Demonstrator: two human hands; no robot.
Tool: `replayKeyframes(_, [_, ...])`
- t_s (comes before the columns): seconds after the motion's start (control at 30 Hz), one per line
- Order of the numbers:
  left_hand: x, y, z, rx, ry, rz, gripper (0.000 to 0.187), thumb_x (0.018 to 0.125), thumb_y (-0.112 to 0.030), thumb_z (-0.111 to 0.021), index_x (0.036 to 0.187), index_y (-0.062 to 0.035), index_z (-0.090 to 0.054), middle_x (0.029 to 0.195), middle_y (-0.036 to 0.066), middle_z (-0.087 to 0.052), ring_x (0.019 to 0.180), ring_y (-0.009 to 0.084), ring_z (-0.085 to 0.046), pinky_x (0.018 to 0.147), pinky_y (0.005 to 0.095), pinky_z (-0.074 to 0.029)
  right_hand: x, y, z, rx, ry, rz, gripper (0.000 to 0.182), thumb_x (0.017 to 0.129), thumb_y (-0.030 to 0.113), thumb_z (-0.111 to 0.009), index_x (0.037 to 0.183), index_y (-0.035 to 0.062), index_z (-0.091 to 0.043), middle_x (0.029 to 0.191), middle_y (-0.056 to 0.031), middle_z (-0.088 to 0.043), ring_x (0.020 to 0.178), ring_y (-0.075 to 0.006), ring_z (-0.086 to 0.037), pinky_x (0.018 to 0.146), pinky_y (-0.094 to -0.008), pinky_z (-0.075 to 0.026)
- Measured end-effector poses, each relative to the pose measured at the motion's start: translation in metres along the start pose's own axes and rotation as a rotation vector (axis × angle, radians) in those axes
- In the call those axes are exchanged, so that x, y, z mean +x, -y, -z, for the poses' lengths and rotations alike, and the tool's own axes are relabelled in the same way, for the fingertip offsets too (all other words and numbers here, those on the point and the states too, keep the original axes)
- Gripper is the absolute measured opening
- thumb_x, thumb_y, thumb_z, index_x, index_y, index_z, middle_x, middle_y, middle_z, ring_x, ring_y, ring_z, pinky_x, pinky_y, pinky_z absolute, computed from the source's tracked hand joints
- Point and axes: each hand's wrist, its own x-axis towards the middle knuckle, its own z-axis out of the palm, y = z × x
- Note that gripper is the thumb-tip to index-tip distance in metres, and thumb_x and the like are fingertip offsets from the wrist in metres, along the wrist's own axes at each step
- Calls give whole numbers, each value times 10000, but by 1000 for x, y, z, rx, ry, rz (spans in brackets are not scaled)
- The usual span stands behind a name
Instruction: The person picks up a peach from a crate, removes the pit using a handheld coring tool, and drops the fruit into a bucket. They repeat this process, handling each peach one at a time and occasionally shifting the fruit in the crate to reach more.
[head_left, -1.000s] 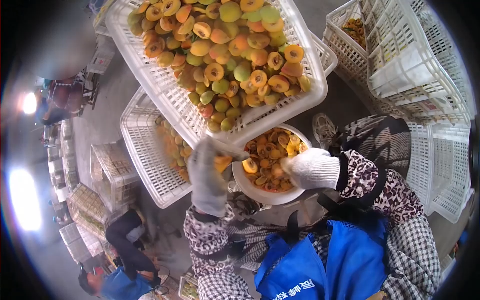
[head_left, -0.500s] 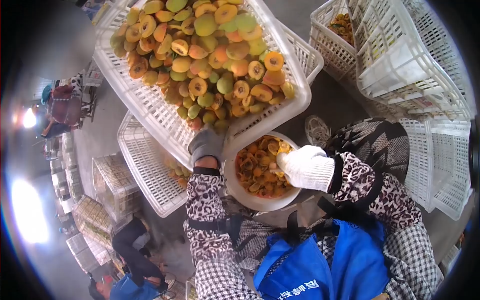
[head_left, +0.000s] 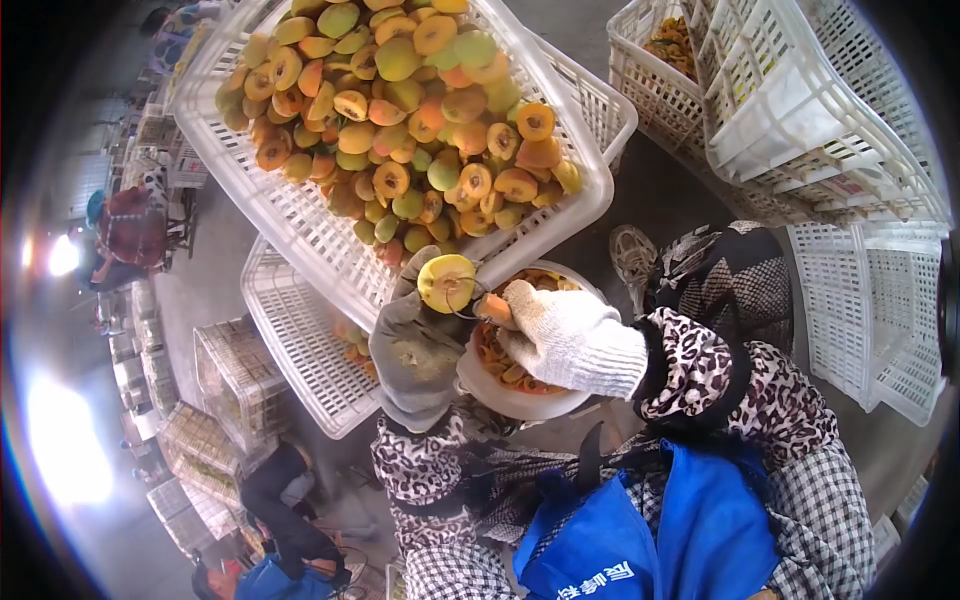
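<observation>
- Clock directions run from frame centre.
- Left hand [head_left: 410, 350], grey glove: grip closed around a halved fruit [head_left: 446, 284], cut face up toward camera, pale yellow flesh showing. Fruit sits near centre, toward 11 o'clock.
- Right hand [head_left: 570, 335], whitish knit glove: grip narrow, pinching a small tool [head_left: 495, 310] with an orange-brown handle; thin curved wire reaches 9 o'clock to the fruit's lower edge. Can't tell how deep the wire sits, if at all.
- Hands close together, fruit and tool between them.
- White bowl [head_left: 522, 402] under the hands, toward 5 o'clock, partly covered by the right glove; orange fruit pieces [head_left: 498, 362] inside.
- Big white crate [head_left: 585, 205] at 11 to 12 o'clock, tilted in view, heaped with fruit halves [head_left: 400, 130], green, yellow and orange, some cut side up.
- Another white crate [head_left: 290, 330] at 9 o'clock, partly under the big one, some fruit visible in it.
- 1 o'clock: crate [head_left: 640, 75] with orange pieces. 2 o'clock: stacked crates [head_left: 800, 110]. 3 o'clock: white crate [head_left: 835, 320].
- Shoe [head_left: 633, 262] between 2 and 3 o'clock; blue apron [head_left: 700, 510] at 5, white lettering on it.
- Person in blue [head_left: 270, 575] at 7 o'clock, another person [head_left: 132, 225] near 9 to 10, both well apart from the hands.
</observation>
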Motion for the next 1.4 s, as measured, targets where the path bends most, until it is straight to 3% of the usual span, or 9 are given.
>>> replayKeyframes(0.2, [-7, -6, 25, -95, -39, -6, 461, 809, -138, -504, 1253, -14, -515, 1206, 231, -590, 1095, 400, -596, 973, 496, -483, 1, 16, -4, 91, 24, 53, 299, 862, 293, -591, 966, 29, -498, 757, -189, -619, 670, -389, -624, 588, -461, -489])
replayKeyframes(0.6, [-18, 1, -6, 47, -121, -176, 380, 1003, -386, -452, 1157, -53, -552, 1099, 205, -625, 1035, 370, -619, 906, 468, -524, 1, 17, -28, 71, -29, 181, 250, 854, 264, -604, 978, 55, -546, 719, -186, -588, 666, -379, -617, 585, -426, -505])
replayKeyframes(0.8, [-21, 14, -12, 594, -169, -433, 409, 1050, -348, -353, 1149, 1, -541, 1028, 159, -643, 927, 249, -646, 853, 359, -538, 3, 27, -11, -123, -1, 69, 293, 821, 245, -660, 961, 32, -516, 688, -150, -587, 602, -346, -611, 520, -411, -500])
replayKeyframes(0.87, [-20, 19, -4, 1523, -213, -913, 446, 1056, -343, -326, 1080, 32, -567, 957, 145, -656, 884, 229, -651, 812, 339, -546, 3, 18, -19, -132, -124, 173, 308, 816, 236, -665, 953, 12, -505, 693, -155, -595, 592, -338, -617, 516, -412, -490])
replayKeyframes(0.97, [-20, 15, -9, 673, -65, -464, 371, 955, -15, -545, 1305, 19, -427, 1095, 154, -595, 914, 216, -631, 821, 331, -530, 0, 21, -11, -9, -43, 225, 187, 864, 153, -596, 995, 23, -569, 641, -129, -584, 543, -296, -607, 499, -377, -492])
replayKeyframes(1.07, [-15, 12, -34, 647, -296, -345, 475, 1040, -373, -350, 938, 23, -591, 770, 136, -638, 734, 242, -657, 691, 335, -553, 3, 30, -4, 156, 195, -3, 187, 882, 138, -576, 1030, 24, -567, 627, -135, -565, 513, -283, -583, 478, -359, -479])
replayKeyframes(1.17, [-17, 11, -22, 602, -220, -306, 130, 990, -104, -492, 1035, 12, -530, 856, 85, -652, 799, 173, -631, 770, 288, -511, 10, 32, 23, 866, 630, -241, 211, 910, 190, -553, 1024, 14, -570, 652, -194, -587, 553, -346, -603, 508, -395, -494])
replayKeyframes(1.3, [-20, 8, -22, 644, -232, -269, 160, 988, -129, -515, 1039, 22, -529, 858, 96, -642, 796, 173, -626, 769, 295, -511, -1, 23, -10, 69, 121, 120, 208, 893, 202, -540, 991, 23, -583, 622, -70, -591, 480, -170, -579, 446, -293, -464])
replayKeyframes(1.4, [-19, 12, -18, 554, -231, -316, 216, 1011, -188, -479, 1008, 21, -533, 858, 105, -628, 784, 177, -626, 739, 305, -525, 7, 25, 13, 651, 533, -167, 180, 873, 176, -537, 986, 42, -578, 626, -9, -555, 481, -97, -534, 439, -245, -442])
